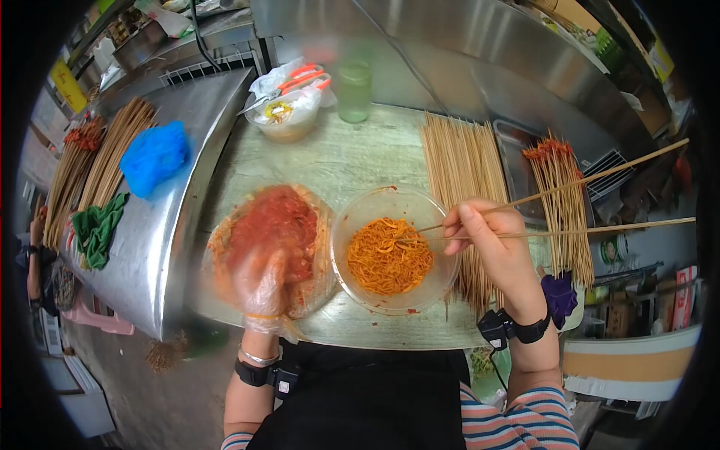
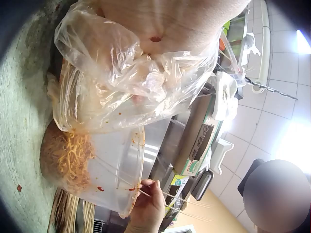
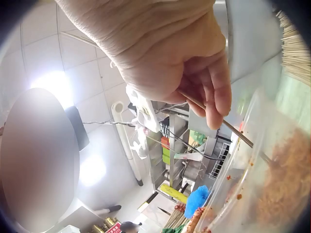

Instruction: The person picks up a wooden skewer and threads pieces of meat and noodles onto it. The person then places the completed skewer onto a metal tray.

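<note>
My right hand (image 1: pixel 487 236) grips a pair of long chopsticks (image 1: pixel 600 231), their tips in orange, sauce-coated shreds (image 1: pixel 386 266). These shreds lie in a clear round plastic tub (image 1: pixel 358 298) with red specks on its rim. To the tub's left, my left hand (image 1: pixel 259 281) wears a clear plastic glove and reaches over a bag-lined bowl (image 1: pixel 319 274) of red saucy food (image 1: pixel 281 221). Its fingers are blurred and partly lost against the red food, so I cannot tell whether they hold any. In the left wrist view, the loose glove (image 2: pixel 116 92) and bag plastic hide the fingers.
Bare wooden skewers (image 1: pixel 465 165) lie right of the tub, with red-tipped skewers (image 1: pixel 559 187) on a tray beyond. At the back stand scissors (image 1: pixel 289 84) on a lined bowl and a green cup (image 1: pixel 355 90). Left, a metal counter bears a blue bag (image 1: pixel 154 159) and more skewers (image 1: pixel 116 154).
</note>
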`<state>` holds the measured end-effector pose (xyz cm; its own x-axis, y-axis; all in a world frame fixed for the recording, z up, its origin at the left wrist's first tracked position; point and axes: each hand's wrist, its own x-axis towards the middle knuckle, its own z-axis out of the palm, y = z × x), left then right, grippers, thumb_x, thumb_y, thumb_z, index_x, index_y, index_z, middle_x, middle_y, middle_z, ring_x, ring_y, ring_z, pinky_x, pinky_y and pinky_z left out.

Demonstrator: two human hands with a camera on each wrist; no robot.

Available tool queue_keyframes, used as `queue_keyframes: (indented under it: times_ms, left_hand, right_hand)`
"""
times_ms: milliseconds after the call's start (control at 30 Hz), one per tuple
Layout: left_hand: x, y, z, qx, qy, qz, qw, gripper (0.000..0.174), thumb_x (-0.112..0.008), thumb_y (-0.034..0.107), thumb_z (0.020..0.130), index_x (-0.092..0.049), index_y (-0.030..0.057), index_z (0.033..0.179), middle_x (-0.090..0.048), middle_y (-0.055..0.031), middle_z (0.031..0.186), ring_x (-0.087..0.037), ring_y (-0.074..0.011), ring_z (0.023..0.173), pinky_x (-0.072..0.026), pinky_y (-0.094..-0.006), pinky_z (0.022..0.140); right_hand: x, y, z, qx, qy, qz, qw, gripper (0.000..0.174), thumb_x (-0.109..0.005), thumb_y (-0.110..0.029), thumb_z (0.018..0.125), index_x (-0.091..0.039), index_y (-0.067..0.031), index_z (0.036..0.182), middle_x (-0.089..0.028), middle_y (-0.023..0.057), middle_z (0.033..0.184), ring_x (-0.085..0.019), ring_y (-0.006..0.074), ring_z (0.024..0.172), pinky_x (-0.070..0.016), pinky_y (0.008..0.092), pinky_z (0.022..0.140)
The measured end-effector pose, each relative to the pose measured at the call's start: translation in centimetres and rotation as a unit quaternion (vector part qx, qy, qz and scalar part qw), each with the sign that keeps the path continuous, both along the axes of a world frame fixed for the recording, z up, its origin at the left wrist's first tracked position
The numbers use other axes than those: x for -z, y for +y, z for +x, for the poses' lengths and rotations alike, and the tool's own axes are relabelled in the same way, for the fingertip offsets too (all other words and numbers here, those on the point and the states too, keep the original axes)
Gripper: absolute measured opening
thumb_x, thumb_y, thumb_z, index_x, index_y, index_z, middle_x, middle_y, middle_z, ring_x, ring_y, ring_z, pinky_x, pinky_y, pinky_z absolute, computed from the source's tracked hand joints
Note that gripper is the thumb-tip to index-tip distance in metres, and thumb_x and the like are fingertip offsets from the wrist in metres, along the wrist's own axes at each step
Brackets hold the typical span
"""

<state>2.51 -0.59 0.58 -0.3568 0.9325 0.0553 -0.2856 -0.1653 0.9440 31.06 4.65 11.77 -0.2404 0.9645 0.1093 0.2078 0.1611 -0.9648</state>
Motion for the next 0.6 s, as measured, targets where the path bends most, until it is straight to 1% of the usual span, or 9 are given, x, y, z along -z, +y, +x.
queue_keyframes:
  times_ms: [67,167,233,267,467,567,600]
  left_hand:
    - [0.1,0.1,-0.1,0.006,0.000,-0.010,1.000,0.019,-0.060,0.005,0.083,-0.057,-0.0053,0.100,-0.062,-0.0091,0.092,-0.060,-0.0148,0.078,-0.0494,-0.0258,0.070]
    - [1.2,0.1,-0.6,-0.009,0.010,-0.028,1.000,0.020,-0.059,0.005,0.084,-0.057,-0.0055,0.101,-0.062,-0.0088,0.091,-0.060,-0.0148,0.078,-0.0492,-0.0255,0.070]
    - [1.3,0.2,-0.5,-0.013,0.011,-0.010,1.000,0.020,-0.058,0.006,0.084,-0.057,-0.0058,0.101,-0.062,-0.0087,0.090,-0.060,-0.0149,0.076,-0.0493,-0.0249,0.068]
    - [1.3,0.3,-0.5,-0.015,0.012,0.000,1.000,0.020,-0.058,0.006,0.085,-0.057,-0.0059,0.101,-0.062,-0.0086,0.089,-0.060,-0.0149,0.075,-0.0493,-0.0245,0.066]
    - [0.6,0.4,-0.9,0.022,-0.017,-0.039,0.999,0.021,-0.055,0.010,0.087,-0.057,-0.0062,0.101,-0.062,-0.0102,0.089,-0.061,-0.0168,0.073,-0.0503,-0.0261,0.065]
    - [-1.1,0.2,-0.6,0.027,-0.107,-0.030,0.993,0.019,-0.055,0.008,0.088,-0.057,-0.0043,0.101,-0.060,-0.0097,0.089,-0.058,-0.0122,0.063,-0.0529,-0.0241,0.053]
    - [-1.9,-0.1,-0.4,0.040,-0.129,-0.023,0.991,0.018,-0.054,0.009,0.088,-0.057,-0.0040,0.100,-0.060,-0.0096,0.089,-0.059,-0.0124,0.064,-0.0523,-0.0243,0.054]
  right_hand:
    - [0.1,0.0,0.6,0.027,0.036,-0.023,0.999,0.031,-0.046,-0.018,0.094,-0.060,0.0066,0.083,-0.061,0.0090,0.076,-0.060,0.0129,0.059,-0.0479,0.0217,0.056]
    - [0.6,0.0,1.7,0.063,0.087,-0.040,0.993,0.033,-0.044,-0.023,0.095,-0.060,0.0038,0.086,-0.062,0.0091,0.074,-0.061,0.0134,0.059,-0.0489,0.0222,0.056]
    - [1.0,0.1,2.5,0.076,0.129,-0.047,0.988,0.034,-0.043,-0.026,0.096,-0.059,0.0019,0.088,-0.062,0.0094,0.073,-0.061,0.0138,0.058,-0.0496,0.0224,0.055]
    - [1.1,0.1,2.8,0.082,0.148,-0.045,0.985,0.034,-0.042,-0.026,0.096,-0.059,0.0015,0.087,-0.062,0.0097,0.073,-0.061,0.0141,0.058,-0.0498,0.0227,0.054]
    - [2.2,0.1,3.7,0.105,0.260,-0.055,0.958,0.032,-0.041,-0.025,0.096,-0.057,0.0009,0.087,-0.062,0.0113,0.072,-0.060,0.0157,0.055,-0.0505,0.0238,0.050]
    - [2.5,0.0,3.6,0.115,0.299,-0.067,0.945,0.032,-0.041,-0.024,0.096,-0.057,0.0013,0.086,-0.061,0.0122,0.071,-0.059,0.0162,0.053,-0.0503,0.0240,0.050]
    - [2.6,0.0,3.5,0.117,0.309,-0.068,0.941,0.032,-0.041,-0.024,0.096,-0.057,0.0014,0.086,-0.061,0.0125,0.071,-0.059,0.0164,0.052,-0.0502,0.0240,0.050]
